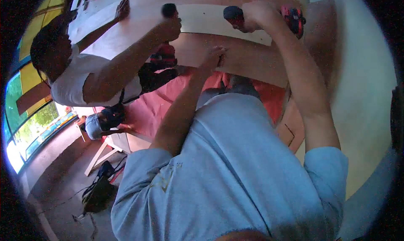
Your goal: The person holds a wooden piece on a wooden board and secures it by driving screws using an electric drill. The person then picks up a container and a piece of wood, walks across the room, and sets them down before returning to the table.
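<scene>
My right hand (261,16) is closed around a red-and-black cordless power tool (293,21). Its dark rounded end shows left of my fingers, over a pale strip of board (206,19), and its red-and-black end is at the right. My left hand (215,56) rests lower, on a brown board (252,56). Its fingers look bent, with a small dark shape beside them that I cannot make out. At the left, a co-worker's hand (170,30) grips a similar tool, its dark end up and its red part (164,56) below.
A co-worker in a light shirt (84,79) leans over the work surface from the left. Red sheeting (151,110) lies under the boards. Farther off, another person (99,123) bends forward. A dark bag (99,194) and cords lie on the floor near a wooden trestle (101,157).
</scene>
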A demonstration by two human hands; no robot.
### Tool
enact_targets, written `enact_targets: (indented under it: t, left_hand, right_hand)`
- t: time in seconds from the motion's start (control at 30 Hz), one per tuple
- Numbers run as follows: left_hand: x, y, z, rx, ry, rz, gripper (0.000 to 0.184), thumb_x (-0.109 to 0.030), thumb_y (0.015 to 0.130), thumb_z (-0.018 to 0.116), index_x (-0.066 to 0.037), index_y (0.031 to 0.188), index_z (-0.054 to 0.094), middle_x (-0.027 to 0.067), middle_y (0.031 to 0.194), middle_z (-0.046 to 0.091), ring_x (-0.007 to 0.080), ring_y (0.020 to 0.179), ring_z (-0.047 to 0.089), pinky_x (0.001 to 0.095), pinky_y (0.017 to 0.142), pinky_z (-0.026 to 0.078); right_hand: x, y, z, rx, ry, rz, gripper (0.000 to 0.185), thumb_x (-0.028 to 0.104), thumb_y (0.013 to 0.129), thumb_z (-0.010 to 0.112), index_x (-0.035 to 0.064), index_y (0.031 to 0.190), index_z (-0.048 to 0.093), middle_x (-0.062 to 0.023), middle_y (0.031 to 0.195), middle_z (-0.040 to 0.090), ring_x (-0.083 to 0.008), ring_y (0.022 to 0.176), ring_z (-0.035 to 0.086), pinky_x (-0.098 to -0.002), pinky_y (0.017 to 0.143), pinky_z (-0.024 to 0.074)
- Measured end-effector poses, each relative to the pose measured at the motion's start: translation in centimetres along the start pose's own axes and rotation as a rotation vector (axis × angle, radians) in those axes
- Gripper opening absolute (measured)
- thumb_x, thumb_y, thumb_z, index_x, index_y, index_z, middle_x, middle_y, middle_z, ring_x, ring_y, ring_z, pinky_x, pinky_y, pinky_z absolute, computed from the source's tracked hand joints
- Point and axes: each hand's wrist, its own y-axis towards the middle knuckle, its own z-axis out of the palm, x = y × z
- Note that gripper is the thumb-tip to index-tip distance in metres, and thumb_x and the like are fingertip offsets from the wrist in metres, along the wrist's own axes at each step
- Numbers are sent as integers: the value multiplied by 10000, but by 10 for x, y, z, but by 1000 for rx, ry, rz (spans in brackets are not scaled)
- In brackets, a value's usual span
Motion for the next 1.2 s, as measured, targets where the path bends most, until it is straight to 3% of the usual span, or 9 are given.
enact_targets:
  t: [0.2,0.3,0.57,0.73,0.77,0.9,1.03,1.13,1.2]
  left_hand:
    - [90,-20,-58,-187,623,402,334,-216,1032,525,-75,1302,665,106,1038,706,208,931,666,326,858,540]
    - [152,-34,-79,-177,318,762,200,-137,966,580,-65,1113,693,0,759,566,94,589,498,264,490,386]
    - [243,-103,-33,-296,-814,-107,165,-171,975,566,-109,1041,704,-14,690,549,104,505,453,271,458,371]
    - [120,-198,-90,-395,-997,324,140,-251,993,567,-164,1010,674,-66,767,556,117,589,470,260,531,428]
    - [170,-132,-143,106,-892,899,268,-325,1012,558,-131,1144,686,-65,831,593,126,700,545,290,646,506]
    - [72,-103,-254,-136,-635,412,377,-376,1016,531,-83,1212,665,20,988,669,155,865,628,458,800,542]
    - [105,36,-201,138,-864,1126,460,-486,891,690,-69,1085,703,107,1018,691,232,963,633,514,822,531]
    - [152,-12,-39,-81,-948,465,354,-345,769,749,-93,1017,723,138,1149,696,287,990,667,462,773,542]
    - [186,79,50,334,-841,-26,292,-297,866,674,-84,1056,736,143,995,731,319,944,686,459,745,546]
  right_hand:
    - [13,-11,-1,93,118,-19,401,349,697,837,87,994,774,-115,813,748,-275,730,718,-432,697,577]
    - [-6,31,38,84,51,-44,316,289,712,829,75,937,773,-96,741,713,-271,629,674,-417,589,539]
    - [35,-16,65,-61,703,-263,313,300,729,858,78,901,720,-34,654,607,-158,526,540,-351,473,434]
    - [41,-6,89,8,421,-113,271,292,770,831,120,891,660,-12,622,541,-159,494,490,-343,450,390]
    - [31,12,96,46,305,-1,283,299,775,828,123,894,641,-7,620,529,-153,491,479,-340,448,379]
    - [21,28,105,-7,162,-114,288,324,814,801,135,873,593,7,609,488,-140,477,446,-333,438,350]
    - [23,24,105,55,190,126,287,314,819,797,133,867,580,10,612,487,-143,468,442,-335,430,350]
    - [54,12,93,135,122,159,282,297,816,797,134,855,570,10,598,471,-143,467,439,-341,425,344]
    - [54,8,90,146,175,183,283,285,811,798,134,843,560,4,583,464,-144,450,428,-342,415,331]
